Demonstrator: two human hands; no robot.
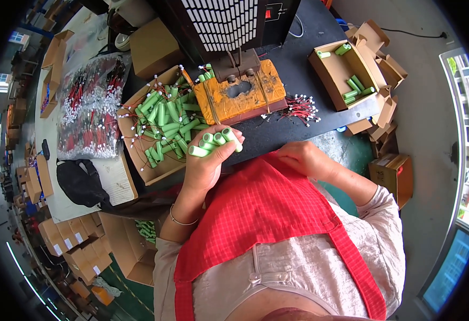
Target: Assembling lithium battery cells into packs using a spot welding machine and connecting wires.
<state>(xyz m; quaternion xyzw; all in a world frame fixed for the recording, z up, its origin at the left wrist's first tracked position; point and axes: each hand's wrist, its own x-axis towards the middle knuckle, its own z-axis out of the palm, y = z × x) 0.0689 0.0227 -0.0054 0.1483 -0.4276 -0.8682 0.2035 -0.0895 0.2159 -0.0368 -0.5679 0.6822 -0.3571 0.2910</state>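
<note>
The left hand grips a bunch of green cylindrical cells just in front of the orange-padded fixture, so this looks like the feeding step; the right hand rests curled on the red apron, whether it holds anything I cannot tell. Next likely calls for passing one cell across and seating it squarely under the fixture
</note>
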